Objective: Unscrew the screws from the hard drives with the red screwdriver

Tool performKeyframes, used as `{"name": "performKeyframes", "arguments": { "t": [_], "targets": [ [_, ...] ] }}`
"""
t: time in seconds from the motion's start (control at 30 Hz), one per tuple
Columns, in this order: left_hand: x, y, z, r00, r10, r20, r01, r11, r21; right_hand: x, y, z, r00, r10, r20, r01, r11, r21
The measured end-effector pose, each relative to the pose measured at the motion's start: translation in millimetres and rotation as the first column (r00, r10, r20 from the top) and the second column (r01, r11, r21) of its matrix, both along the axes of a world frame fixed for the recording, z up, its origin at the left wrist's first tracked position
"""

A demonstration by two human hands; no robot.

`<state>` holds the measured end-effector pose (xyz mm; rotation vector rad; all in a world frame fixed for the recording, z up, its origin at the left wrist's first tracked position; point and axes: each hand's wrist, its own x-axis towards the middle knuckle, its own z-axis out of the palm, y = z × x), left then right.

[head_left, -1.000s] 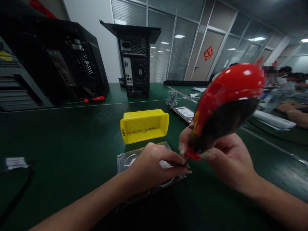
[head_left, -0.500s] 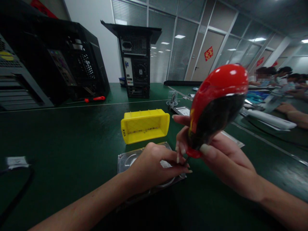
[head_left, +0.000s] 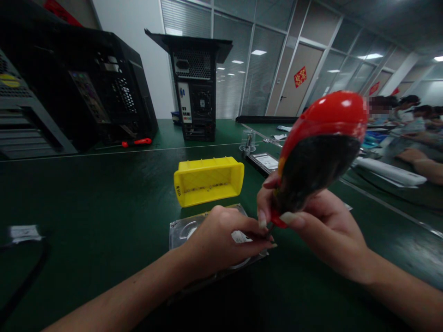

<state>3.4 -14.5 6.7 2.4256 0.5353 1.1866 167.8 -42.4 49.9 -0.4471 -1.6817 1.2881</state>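
I am stationed in an electronics workshop with office-type glass partitions (head_left: 232,60). Indicators: green bench (head_left: 104,193), opened computer case (head_left: 133,69) at left, computer tower (head_left: 200,80) at the far side, my screwdriver (head_left: 320,147) near, people (head_left: 410,115) at far right.

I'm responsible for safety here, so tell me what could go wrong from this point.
The screwdriver in the right hand might slip and jab the left hand, whose fingers lie close to its shaft. A slip could also scratch the metal drive under that hand. And the yellow bin stands just beyond the drive, so a knock might scatter the small bits inside.
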Motion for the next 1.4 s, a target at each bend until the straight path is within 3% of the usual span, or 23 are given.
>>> {"name": "performKeyframes", "arguments": {
  "t": [0.4, 0.7, 1.03, 1.4],
  "targets": [
    [0, 3, -5.5, 0.999, -0.048, -0.025, 0.047, 0.998, -0.049, 0, 1, -0.2, 0.998, -0.055, 0.001, 0.055, 0.998, 0.045],
    [0, 4, -6.1, 0.998, -0.069, 0.001, 0.069, 0.997, -0.019, -1, 2, 0.7, 0.983, -0.180, 0.019, 0.177, 0.979, 0.103],
    [-1, 2, -0.3, 0.996, -0.079, -0.052, 0.074, 0.993, -0.092, 7, 0, 2.1, 0.985, -0.088, 0.150, 0.084, 0.996, 0.034],
    [0, 1, -2.0, 0.993, -0.088, -0.082, 0.079, 0.991, -0.109, 6, 5, -1.5, 0.988, -0.138, 0.064, 0.133, 0.988, 0.079]
  ]
}}
